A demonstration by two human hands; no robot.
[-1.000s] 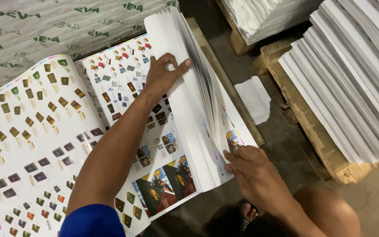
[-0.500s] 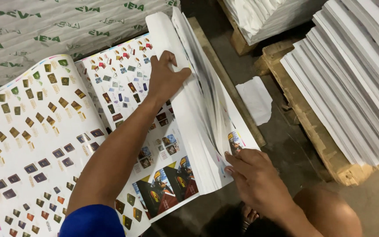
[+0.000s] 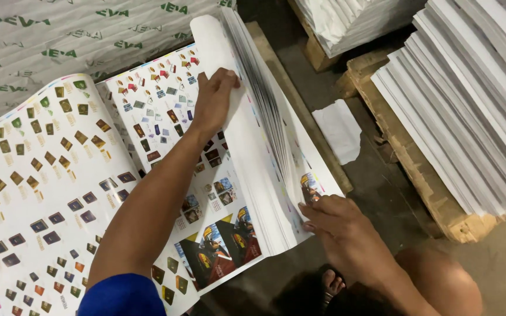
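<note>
Head view, read from 9 o'clock to 3 o'clock. At 9 o'clock a printed sheet (image 3: pixel 36 193) curls upward, covered with rows of small coloured squares. Just beside it, toward the centre, lies a second printed sheet (image 3: pixel 165 111) bearing small pictures and, at its 6 o'clock end, larger dark pictures. Wrapped bales (image 3: pixel 60 35) with green lettering fill the 11 o'clock corner.

The left hand (image 3: pixel 213 99), reached forward on a bare arm from a blue sleeve (image 3: pixel 121 298), rests at centre; its grip is partly closed, fingers curled over the lifted edge of the stack of sheets (image 3: pixel 253 134), which fans upward in a curve toward 12 o'clock. The right hand (image 3: pixel 344 231), at 5 o'clock, presses on the near corner of the same stack; its grip is loose, fingertips spread flat on the paper, nothing enclosed.

A wooden board (image 3: pixel 300 105) borders the stack at 1 o'clock. A white scrap of paper (image 3: pixel 338 129) lies on the floor (image 3: pixel 376 181) near it. At 3 o'clock, stacked white paper (image 3: pixel 475 99) sits on a wooden pallet (image 3: pixel 417 169).
</note>
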